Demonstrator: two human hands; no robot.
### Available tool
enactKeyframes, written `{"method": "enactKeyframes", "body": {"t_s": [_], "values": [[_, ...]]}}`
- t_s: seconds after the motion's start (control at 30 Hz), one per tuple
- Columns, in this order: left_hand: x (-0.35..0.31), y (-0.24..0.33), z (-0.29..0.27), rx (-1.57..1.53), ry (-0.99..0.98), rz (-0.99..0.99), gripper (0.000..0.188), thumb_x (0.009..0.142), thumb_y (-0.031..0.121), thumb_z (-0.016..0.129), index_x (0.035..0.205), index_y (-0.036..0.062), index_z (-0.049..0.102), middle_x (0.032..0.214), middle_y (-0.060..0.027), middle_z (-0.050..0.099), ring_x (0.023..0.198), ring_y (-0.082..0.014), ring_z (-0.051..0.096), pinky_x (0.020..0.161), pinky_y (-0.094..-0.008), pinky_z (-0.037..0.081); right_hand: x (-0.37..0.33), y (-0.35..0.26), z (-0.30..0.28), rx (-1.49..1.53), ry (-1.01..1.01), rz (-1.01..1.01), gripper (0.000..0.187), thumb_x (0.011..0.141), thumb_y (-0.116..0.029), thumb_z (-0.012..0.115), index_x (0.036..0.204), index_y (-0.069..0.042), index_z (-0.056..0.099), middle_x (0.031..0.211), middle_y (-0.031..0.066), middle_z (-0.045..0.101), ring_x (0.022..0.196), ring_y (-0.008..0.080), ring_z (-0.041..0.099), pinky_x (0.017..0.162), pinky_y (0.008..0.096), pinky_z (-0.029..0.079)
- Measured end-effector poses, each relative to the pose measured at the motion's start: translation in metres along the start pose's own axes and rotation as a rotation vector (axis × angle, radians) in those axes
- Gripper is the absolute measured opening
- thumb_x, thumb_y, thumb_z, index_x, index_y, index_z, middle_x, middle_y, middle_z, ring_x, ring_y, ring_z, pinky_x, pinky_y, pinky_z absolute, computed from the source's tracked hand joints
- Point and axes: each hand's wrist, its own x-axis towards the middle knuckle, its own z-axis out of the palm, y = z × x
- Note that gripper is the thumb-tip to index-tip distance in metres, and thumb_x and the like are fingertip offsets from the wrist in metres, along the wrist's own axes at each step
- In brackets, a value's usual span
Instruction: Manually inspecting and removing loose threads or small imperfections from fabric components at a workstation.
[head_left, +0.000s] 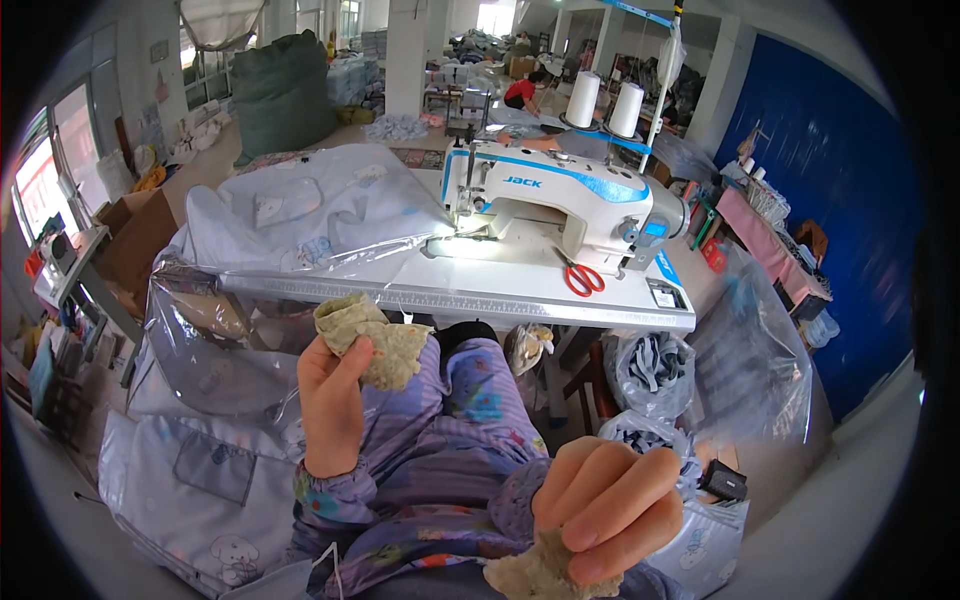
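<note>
My left hand (332, 395) is raised above my lap, thumb and fingers closed on a piece of flatbread (395, 352). That flatbread is greenish-beige, speckled and folded over, with a ragged edge. Closer to me, at the lower right, my right hand (610, 500) pinches a torn piece of flatbread (545, 572) of the same colour. The lower edge of the picture lies close beneath this second piece. Both hands are in front of the sewing table's near edge, apart from the white sewing machine (540, 185).
Red-handled scissors (583, 280) lie on the sewing table (480, 299). Pale printed fabric under clear plastic (300, 205) covers its left side and hangs down. Bags of dark scraps (650, 370) stand at the right. Farther back a person in red (521, 93) bends forward.
</note>
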Motion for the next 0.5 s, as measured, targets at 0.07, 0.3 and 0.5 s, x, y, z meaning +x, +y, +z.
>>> {"method": "enactKeyframes", "body": {"t_s": [0.07,0.3,0.5], "values": [[0.001,-0.001,0.0,0.001,-0.013,-0.006,0.028,0.098,0.011,0.062,0.12,-0.0064,0.062,0.108,-0.0102,0.071,0.095,-0.0171,0.069,0.086,-0.0313,0.054,0.002,0.001,0.003,0.011,0.016,0.0,0.008,0.088,0.0,0.074,0.088,0.0,0.066,0.111,0.0141,0.054,0.081,0.0236,0.058,0.066,0.0338,0.055],[0.0,-0.002,0.0,0.011,0.012,-0.008,0.026,0.098,0.01,0.06,0.119,-0.0059,0.063,0.108,-0.0104,0.071,0.095,-0.0175,0.069,0.085,-0.0316,0.055,0.013,0.009,0.009,0.362,0.028,-0.074,0.011,0.09,-0.006,0.075,0.081,-0.002,0.07,0.101,0.0146,0.065,0.078,0.0196,0.063,0.064,0.0271,0.057],[-0.001,-0.001,-0.001,0.008,0.005,-0.017,0.025,0.099,0.009,0.058,0.118,-0.007,0.063,0.107,-0.0123,0.071,0.095,-0.0198,0.07,0.086,-0.0331,0.056,0.013,0.006,0.012,0.317,0.014,-0.052,0.007,0.09,-0.006,0.075,0.086,-0.004,0.07,0.101,0.0127,0.065,0.077,0.0183,0.064,0.059,0.0266,0.052]]}}
